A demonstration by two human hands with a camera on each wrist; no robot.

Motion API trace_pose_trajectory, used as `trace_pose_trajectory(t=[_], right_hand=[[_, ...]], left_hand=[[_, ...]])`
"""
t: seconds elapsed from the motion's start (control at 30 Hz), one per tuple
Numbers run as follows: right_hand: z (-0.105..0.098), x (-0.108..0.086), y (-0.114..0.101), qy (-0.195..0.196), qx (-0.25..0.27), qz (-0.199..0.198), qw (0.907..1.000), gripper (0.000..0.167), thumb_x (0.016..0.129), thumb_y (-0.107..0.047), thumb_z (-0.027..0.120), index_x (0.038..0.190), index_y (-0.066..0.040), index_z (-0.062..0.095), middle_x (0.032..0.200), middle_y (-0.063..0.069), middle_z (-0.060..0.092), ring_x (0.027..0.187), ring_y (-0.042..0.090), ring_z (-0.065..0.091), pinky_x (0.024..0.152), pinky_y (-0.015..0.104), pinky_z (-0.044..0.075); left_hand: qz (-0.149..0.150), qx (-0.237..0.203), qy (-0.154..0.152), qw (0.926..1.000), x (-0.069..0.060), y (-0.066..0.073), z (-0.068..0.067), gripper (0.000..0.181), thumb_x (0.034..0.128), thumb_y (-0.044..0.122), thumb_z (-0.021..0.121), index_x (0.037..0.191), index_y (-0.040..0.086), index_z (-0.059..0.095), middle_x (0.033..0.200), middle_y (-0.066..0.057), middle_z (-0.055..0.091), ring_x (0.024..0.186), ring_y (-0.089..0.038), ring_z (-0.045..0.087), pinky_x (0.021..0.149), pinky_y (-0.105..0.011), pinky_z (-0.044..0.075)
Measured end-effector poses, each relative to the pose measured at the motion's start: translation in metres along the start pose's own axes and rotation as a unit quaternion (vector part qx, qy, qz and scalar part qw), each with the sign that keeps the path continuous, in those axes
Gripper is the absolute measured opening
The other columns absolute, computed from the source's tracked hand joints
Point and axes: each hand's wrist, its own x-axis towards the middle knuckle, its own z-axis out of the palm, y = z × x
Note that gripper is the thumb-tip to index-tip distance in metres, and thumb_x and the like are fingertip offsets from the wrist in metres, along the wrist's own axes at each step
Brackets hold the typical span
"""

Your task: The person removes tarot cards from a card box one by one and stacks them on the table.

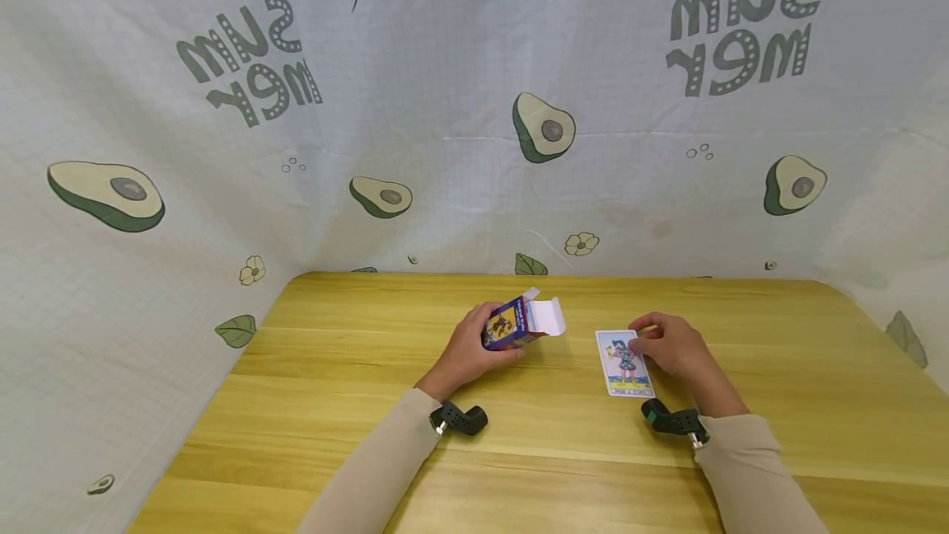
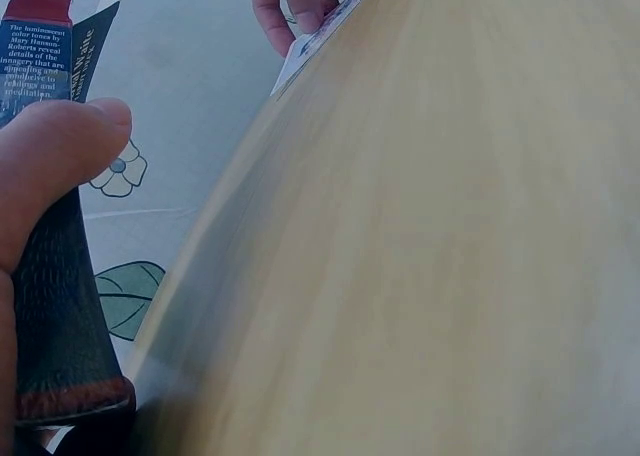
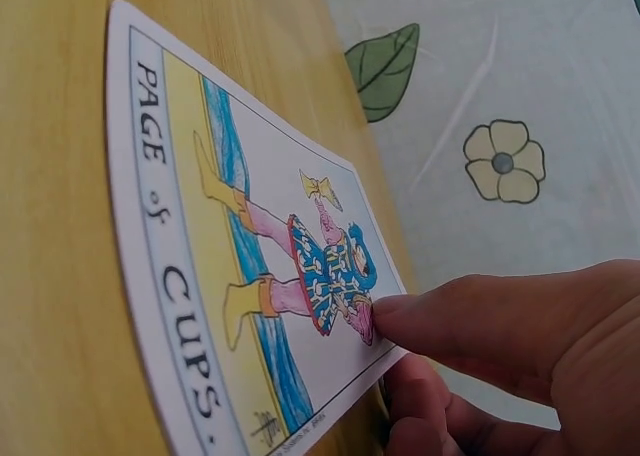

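Note:
My left hand (image 1: 469, 350) grips a small blue and purple card box (image 1: 504, 328), its white flap open towards the right. The thumb (image 2: 80, 141) lies across the box's printed side in the left wrist view. To the right, my right hand (image 1: 673, 346) pinches a tarot card (image 1: 621, 361) by its right edge, thumb on the printed face and fingers beneath. In the right wrist view the card (image 3: 290, 226) reads "PAGE of CUPS" and shows a figure holding a gold cup. Whether any cards are inside the box, I cannot tell.
Both hands are over a yellow wood-grain table (image 1: 319, 402). Behind and at the sides hangs a pale cloth (image 1: 445, 56) printed with avocados, flowers and lettering. Each wrist bears a black strap-on device, the left one (image 1: 460, 419) and the right one (image 1: 670, 419).

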Motion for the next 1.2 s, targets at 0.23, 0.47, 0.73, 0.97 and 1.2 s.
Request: trace_pose_trajectory(t=[0.23, 0.47, 0.73, 0.97, 1.2], right_hand=[[0.0010, -0.0018, -0.0018, 0.005, -0.019, -0.009, 0.9998, 0.034, 0.090, -0.015, 0.065, 0.117, 0.005, 0.059, 0.099, 0.023, 0.061, 0.082, 0.029, 0.055, 0.068, 0.035, 0.044], [0.0022, -0.0035, -0.0034, 0.010, -0.027, -0.007, 0.9996, 0.033, 0.089, -0.014, 0.064, 0.116, 0.005, 0.059, 0.097, 0.022, 0.060, 0.082, 0.030, 0.054, 0.069, 0.036, 0.043], [0.0022, -0.0037, -0.0040, 0.011, -0.030, -0.015, 0.9994, 0.032, 0.088, -0.014, 0.064, 0.113, 0.005, 0.060, 0.095, 0.021, 0.061, 0.081, 0.030, 0.054, 0.070, 0.037, 0.042], [0.0027, -0.0037, -0.0043, 0.013, -0.033, -0.019, 0.9992, 0.031, 0.088, -0.014, 0.064, 0.112, 0.005, 0.061, 0.095, 0.021, 0.062, 0.081, 0.030, 0.054, 0.069, 0.036, 0.042], [0.0036, -0.0039, -0.0047, 0.015, -0.032, -0.016, 0.9992, 0.031, 0.089, -0.014, 0.064, 0.112, 0.005, 0.060, 0.095, 0.022, 0.061, 0.081, 0.030, 0.054, 0.069, 0.037, 0.042]], left_hand=[[-0.002, -0.001, -0.002, 1.0000, -0.0001, -0.0002, 0.0000, 0.069, 0.0765, 0.040, 0.080, 0.134, 0.020, 0.048, 0.116, 0.004, 0.054, 0.101, -0.013, 0.050, 0.083, -0.029, 0.046], [-0.001, 0.004, -0.002, 1.0000, 0.0000, -0.0003, 0.0003, 0.068, 0.0767, 0.041, 0.080, 0.133, 0.021, 0.048, 0.116, 0.004, 0.054, 0.101, -0.013, 0.050, 0.083, -0.029, 0.045], [-0.002, 0.005, -0.003, 1.0000, -0.0005, 0.0007, 0.0002, 0.068, 0.0770, 0.040, 0.079, 0.134, 0.020, 0.048, 0.117, 0.004, 0.054, 0.101, -0.013, 0.050, 0.084, -0.030, 0.045], [-0.002, 0.002, -0.001, 1.0000, -0.0008, 0.0009, -0.0003, 0.068, 0.0769, 0.040, 0.080, 0.133, 0.020, 0.048, 0.116, 0.004, 0.054, 0.101, -0.013, 0.050, 0.084, -0.030, 0.045], [0.001, 0.002, -0.001, 1.0000, -0.0007, 0.0002, -0.0003, 0.067, 0.0768, 0.040, 0.080, 0.133, 0.020, 0.048, 0.116, 0.004, 0.054, 0.101, -0.013, 0.050, 0.083, -0.030, 0.045]])
